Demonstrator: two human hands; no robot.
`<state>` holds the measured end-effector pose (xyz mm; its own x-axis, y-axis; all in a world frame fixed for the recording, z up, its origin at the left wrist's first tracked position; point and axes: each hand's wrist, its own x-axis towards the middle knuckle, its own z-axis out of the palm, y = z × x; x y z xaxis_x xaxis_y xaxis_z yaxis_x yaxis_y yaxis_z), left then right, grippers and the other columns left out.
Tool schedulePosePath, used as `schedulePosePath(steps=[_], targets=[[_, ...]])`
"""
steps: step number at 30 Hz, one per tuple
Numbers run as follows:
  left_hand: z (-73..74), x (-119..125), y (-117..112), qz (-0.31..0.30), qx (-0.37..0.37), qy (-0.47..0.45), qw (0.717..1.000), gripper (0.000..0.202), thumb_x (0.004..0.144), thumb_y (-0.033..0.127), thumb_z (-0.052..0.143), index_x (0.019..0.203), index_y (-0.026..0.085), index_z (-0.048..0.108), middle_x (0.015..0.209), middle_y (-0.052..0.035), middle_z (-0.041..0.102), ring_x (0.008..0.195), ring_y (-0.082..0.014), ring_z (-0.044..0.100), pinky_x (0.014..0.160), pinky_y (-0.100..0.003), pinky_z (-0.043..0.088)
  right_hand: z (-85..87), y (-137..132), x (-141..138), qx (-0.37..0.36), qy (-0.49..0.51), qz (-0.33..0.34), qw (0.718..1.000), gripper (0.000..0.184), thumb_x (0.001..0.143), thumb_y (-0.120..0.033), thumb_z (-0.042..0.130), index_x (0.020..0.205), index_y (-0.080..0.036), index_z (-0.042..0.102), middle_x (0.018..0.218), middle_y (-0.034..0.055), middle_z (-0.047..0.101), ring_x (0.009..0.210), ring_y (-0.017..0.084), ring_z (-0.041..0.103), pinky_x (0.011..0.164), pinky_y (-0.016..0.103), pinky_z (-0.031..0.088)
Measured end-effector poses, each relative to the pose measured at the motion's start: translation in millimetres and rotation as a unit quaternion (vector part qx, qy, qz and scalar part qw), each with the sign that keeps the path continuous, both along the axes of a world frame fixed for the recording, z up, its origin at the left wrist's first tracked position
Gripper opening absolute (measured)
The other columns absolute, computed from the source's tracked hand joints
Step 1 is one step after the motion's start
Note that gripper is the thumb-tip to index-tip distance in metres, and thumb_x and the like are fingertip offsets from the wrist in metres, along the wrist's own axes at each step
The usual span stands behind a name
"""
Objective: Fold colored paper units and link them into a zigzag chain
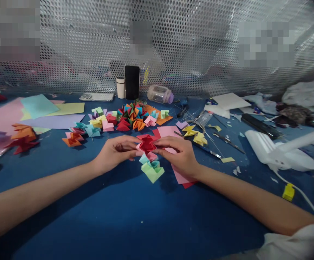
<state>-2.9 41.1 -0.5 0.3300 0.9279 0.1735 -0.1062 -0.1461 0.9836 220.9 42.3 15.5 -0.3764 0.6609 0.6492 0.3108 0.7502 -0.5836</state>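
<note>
1. Two hands meet at the middle of the head view, and between them we hold a red folded paper piece (147, 142), just above the blue table (113, 220).
2. Our left hand (116, 151) is closed in a pinch on the left edge of that red piece, thumb and fingertips pressed to the paper.
3. Our right hand (178, 155) pinches the right edge in the same way, its fingers curled over the top.
4. Joined below the red piece we see a short chain of folded units: pink, then light blue, then a green unit (153, 172) that rests on the table.
5. Under our right wrist lies a pink sheet (180, 177), with a red one showing beneath its lower corner.
6. Beyond the hands sits a pile of folded units (130, 117) in many colours, and to its right some yellow folded pieces (196, 136).
7. Far left we see flat coloured sheets (38, 106) and orange and red folded pieces (23, 138).
8. At the back a dark phone (132, 82) stands upright against the perforated metal screen (200, 54), a white cylinder (120, 87) just beside it and a clear jar (159, 94) on its side to the right.
9. On the right lies a white device (278, 153).
</note>
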Motion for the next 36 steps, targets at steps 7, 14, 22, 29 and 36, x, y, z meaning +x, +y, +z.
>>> schedulePosePath(steps=[7, 14, 22, 29, 36], targets=[[6.2, 0, -8, 0.047, 0.202, 0.147, 0.967, 0.021, 0.07, 0.019, 0.077, 0.09, 0.02, 0.076, 0.088, -0.0046, 0.076, 0.072, -0.0157, 0.07, 0.061, -0.02, 0.056, -9.5, -1, 4, 0.073, 0.003, 0.018, 0.997, 0.016, 0.079, -0.014, 0.069, 0.095, -0.018, 0.072, 0.09, 0.0068, 0.072, 0.082, 0.014, 0.068, 0.074, 0.026, 0.057], [4.6, -1, -13, 0.061, 0.217, 0.141, 0.964, 0.015, 0.07, 0.016, 0.076, 0.083, 0.02, 0.073, 0.08, -0.0014, 0.075, 0.068, -0.0139, 0.069, 0.061, -0.019, 0.055, -9.6, -2, 7, 0.117, -0.02, 0.059, 0.991, 0.017, 0.083, -0.015, 0.066, 0.098, -0.018, 0.069, 0.093, 0.0066, 0.07, 0.085, 0.013, 0.067, 0.076, 0.025, 0.057], [6.5, 10, -17, -0.026, 0.033, -0.002, 0.999, 0.026, 0.072, 0.009, 0.074, 0.084, 0.017, 0.052, 0.075, 0.0015, 0.071, 0.07, -0.0105, 0.069, 0.067, -0.019, 0.055, -9.7, -2, 9, 0.12, -0.029, 0.077, 0.989, 0.018, 0.084, -0.009, 0.062, 0.099, -0.015, 0.069, 0.097, 0.0082, 0.073, 0.091, 0.013, 0.068, 0.08, 0.024, 0.057], [3.3, 5, -19, 0.056, 0.151, 0.095, 0.982, 0.02, 0.072, 0.014, 0.076, 0.084, 0.018, 0.061, 0.069, 0.0021, 0.072, 0.063, -0.0109, 0.069, 0.061, -0.016, 0.054, -9.2, -3, 7, 0.064, -0.009, 0.065, 0.996, 0.017, 0.082, -0.009, 0.064, 0.097, -0.015, 0.07, 0.087, 0.0061, 0.074, 0.083, 0.013, 0.07, 0.075, 0.023, 0.058], [2.4, 3, -18, 0.098, 0.187, 0.184, 0.96, 0.024, 0.074, 0.025, 0.075, 0.096, 0.018, 0.069, 0.08, -0.0018, 0.076, 0.074, -0.0163, 0.072, 0.074, -0.023, 0.059, -9.1, -3, 4, 0.07, 0.008, 0.041, 0.997, 0.016, 0.08, -0.01, 0.068, 0.094, -0.015, 0.071, 0.088, 0.0068, 0.074, 0.082, 0.014, 0.07, 0.075, 0.025, 0.058]])
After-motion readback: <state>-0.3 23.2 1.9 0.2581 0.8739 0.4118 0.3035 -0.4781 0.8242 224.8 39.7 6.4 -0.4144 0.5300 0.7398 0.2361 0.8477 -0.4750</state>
